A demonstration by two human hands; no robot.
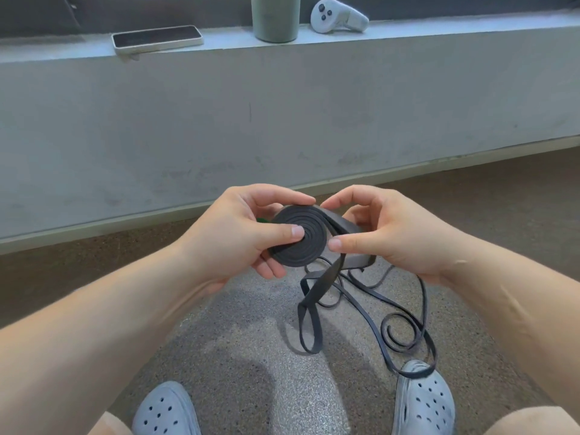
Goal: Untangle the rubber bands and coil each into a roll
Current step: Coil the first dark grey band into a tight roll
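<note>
One roll [298, 238] is mostly wound, pinched by the left hand [238, 237]; the right hand [383, 233] feeds its tail, while loose bands [405, 328] wait on the floor.

No legible text, label, brand, number or sign appears on any surface in view; the phone [157, 39] on the ledge shows a dark blank screen, the controller [337, 16] bears only unmarked buttons, and the cup [275, 17] carries no readable print
</note>
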